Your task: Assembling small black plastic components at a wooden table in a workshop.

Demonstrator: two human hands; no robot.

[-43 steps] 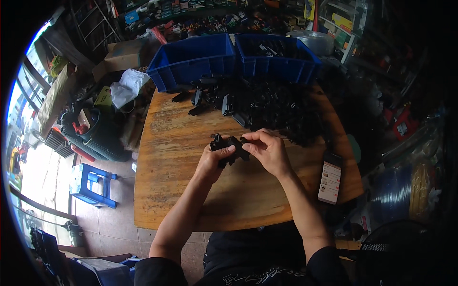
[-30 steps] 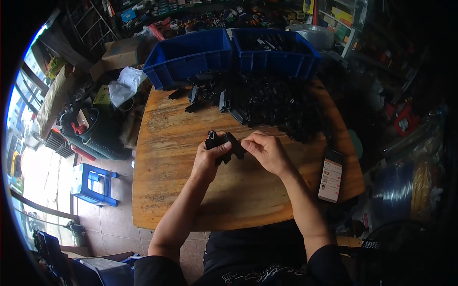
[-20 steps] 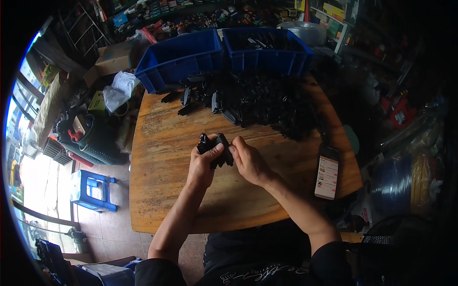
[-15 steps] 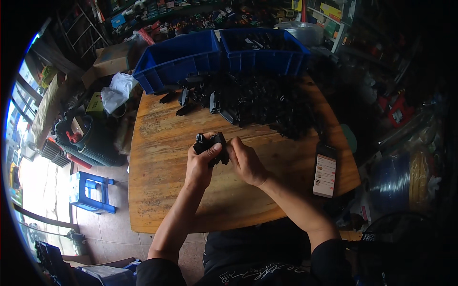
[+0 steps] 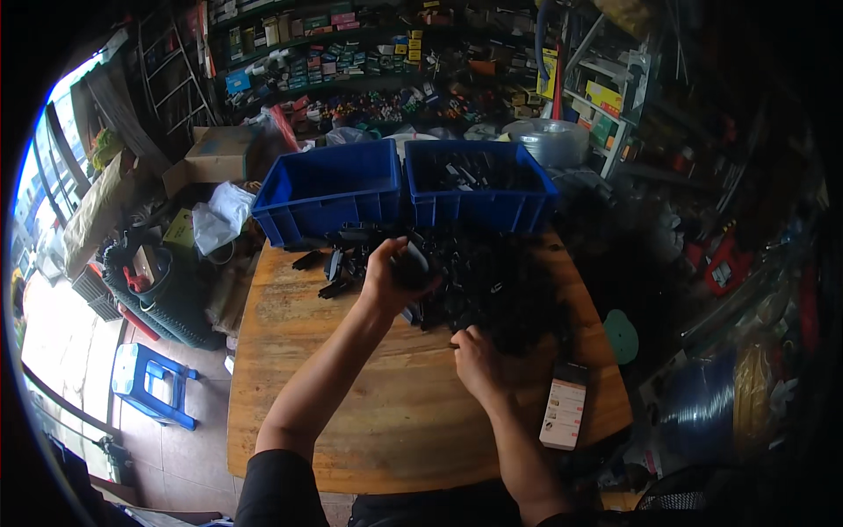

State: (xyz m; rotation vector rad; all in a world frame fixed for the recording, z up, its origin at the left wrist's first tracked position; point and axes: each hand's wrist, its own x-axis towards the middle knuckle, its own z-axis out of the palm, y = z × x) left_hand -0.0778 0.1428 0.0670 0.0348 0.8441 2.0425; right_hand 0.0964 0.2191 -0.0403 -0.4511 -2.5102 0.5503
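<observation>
Black plastic parts (image 5: 500, 290) lie in a loose heap across the far half of the wooden table (image 5: 351, 413). Above the heap's left side, my left hand (image 5: 383, 279) is closed around a dark black plastic part (image 5: 411, 265); its exact shape is lost in shadow. At the heap's near edge is my right hand (image 5: 479, 358), low over the wood with its fingers curled together. Whatever lies between those fingertips is too small and dark to make out.
Behind the heap stand two blue bins, the left bin (image 5: 327, 211) and the right bin (image 5: 479, 206), which has black parts inside. A lit phone (image 5: 564, 408) lies at the table's right. A blue stool (image 5: 156, 386) is on the floor at left.
The view has tilted up. My left hand has gone forward over the heap with a black part, while my right hand has separated from it and moved right, to the heap's near edge.
</observation>
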